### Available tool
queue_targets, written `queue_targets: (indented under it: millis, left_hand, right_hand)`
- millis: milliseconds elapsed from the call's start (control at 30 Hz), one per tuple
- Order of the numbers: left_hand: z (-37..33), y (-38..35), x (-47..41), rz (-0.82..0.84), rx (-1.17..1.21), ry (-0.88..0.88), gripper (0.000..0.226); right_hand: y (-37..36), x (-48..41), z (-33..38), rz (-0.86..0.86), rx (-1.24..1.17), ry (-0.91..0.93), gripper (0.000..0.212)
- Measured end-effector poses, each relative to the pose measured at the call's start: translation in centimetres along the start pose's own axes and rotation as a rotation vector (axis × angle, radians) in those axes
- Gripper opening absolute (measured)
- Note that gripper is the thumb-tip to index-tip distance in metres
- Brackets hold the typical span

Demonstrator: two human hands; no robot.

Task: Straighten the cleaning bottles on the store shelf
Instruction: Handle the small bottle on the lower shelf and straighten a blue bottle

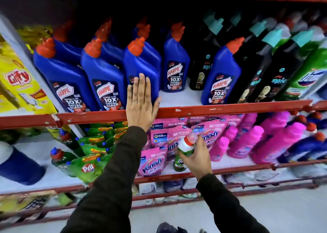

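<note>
Blue Harpic bottles with red caps stand in a row on the upper shelf. My left hand (140, 103) lies flat, fingers straight, against the front of the third blue Harpic bottle (141, 62), covering its label. Another Harpic bottle (175, 64) stands further back, and one more (222, 75) is at the front edge to the right. My right hand (195, 157) grips a small green bottle with a white neck and red cap (185, 146) in front of the lower shelf, near the pink Vanish pouches (154, 162).
Black Spic bottles (260, 69) and a green Domex bottle (307, 73) lean at the upper right. Yellow Giffy packs (17, 80) fill the upper left. A red rail (212, 109) edges the upper shelf. Green Pril pouches (88, 167) and pink bottles (276, 139) occupy the lower shelf.
</note>
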State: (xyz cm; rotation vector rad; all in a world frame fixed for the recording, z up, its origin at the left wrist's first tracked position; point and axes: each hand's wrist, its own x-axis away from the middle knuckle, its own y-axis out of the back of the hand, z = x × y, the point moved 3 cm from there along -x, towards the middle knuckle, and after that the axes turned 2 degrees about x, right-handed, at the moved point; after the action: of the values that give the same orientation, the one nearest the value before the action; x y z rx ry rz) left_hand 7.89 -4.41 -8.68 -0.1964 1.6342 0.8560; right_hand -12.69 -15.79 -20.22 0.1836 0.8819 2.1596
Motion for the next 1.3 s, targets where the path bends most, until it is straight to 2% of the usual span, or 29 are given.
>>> queue_targets:
  millis: [133,300,367,500,600,700,800,933,1100,1300]
  left_hand:
    - [0.0,-0.1,0.1,0.002,0.008,-0.011,0.076]
    - [0.0,-0.2,0.2,-0.028,0.018,-0.024,0.074]
    - [0.0,-0.2,0.2,-0.038,0.021,-0.027,0.073]
    - [0.0,-0.3,0.3,-0.057,0.022,-0.028,0.072]
    - [-0.1,-0.3,0.2,-0.068,0.025,-0.038,0.071]
    - [0.0,-0.2,0.1,-0.069,0.028,-0.028,0.07]
    - [-0.1,-0.2,0.2,-0.071,0.034,-0.033,0.067]
    - [-0.2,0.0,0.0,-0.075,0.047,-0.032,0.065]
    - [-0.2,0.0,-0.1,-0.085,0.052,-0.034,0.064]
    - [-0.2,0.1,0.0,-0.084,0.059,-0.036,0.064]
  right_hand:
    - [0.2,0.0,-0.5,0.022,-0.002,-0.013,0.086]
    - [2.0,0.3,0.6,0.052,-0.175,-0.008,0.097]
    - [4.2,-0.1,2.8,-0.077,-0.199,0.074,0.092]
    - [10.9,-3.2,9.0,-0.556,-0.131,0.327,0.069]
    - [15.3,-7.3,13.1,-0.712,0.04,0.342,0.072]
    - [16.6,-10.9,14.7,-0.645,0.194,0.208,0.072]
    - [16.1,-12.4,15.0,-0.59,0.255,0.167,0.063]
    - [16.1,-12.5,15.5,-0.598,0.227,0.226,0.051]
    - [14.8,-10.8,18.3,-0.578,0.128,0.313,0.056]
    - [10.9,-10.1,20.9,-0.518,0.12,0.377,0.062]
